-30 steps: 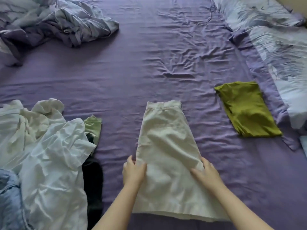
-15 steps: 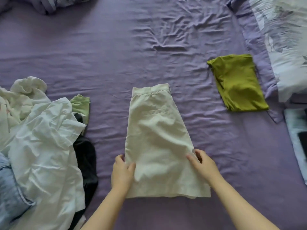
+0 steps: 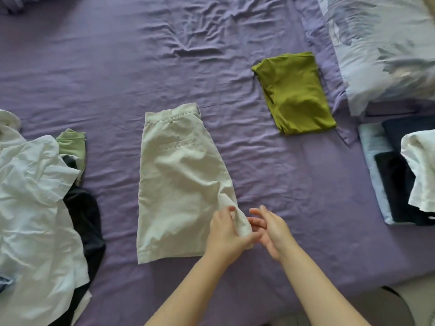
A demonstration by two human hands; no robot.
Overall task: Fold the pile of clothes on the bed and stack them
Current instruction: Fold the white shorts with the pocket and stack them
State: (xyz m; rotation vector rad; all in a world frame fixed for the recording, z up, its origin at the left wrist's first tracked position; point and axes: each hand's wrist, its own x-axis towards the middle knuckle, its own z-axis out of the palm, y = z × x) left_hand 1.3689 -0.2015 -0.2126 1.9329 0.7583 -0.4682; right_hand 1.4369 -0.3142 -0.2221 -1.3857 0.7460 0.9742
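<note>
The shorts [image 3: 181, 182] lie flat mid-bed on the purple sheet [image 3: 117, 67], waistband away from the person, folded lengthwise. The left hand [image 3: 227, 234] pinches the near right hem corner, bunching it up; the right hand [image 3: 273, 229] hovers just beside it, fingers loosely spread, holding nothing. The cloth looks light and soft yet crisp enough to keep a crease (woven, probably cotton) — no slip, nothing fragile. Best taken at both hem corners and carried up to the waistband. The folded green top [image 3: 294, 92] lies well apart; the unfolded pile [image 3: 35, 196] lies to the left.
</note>
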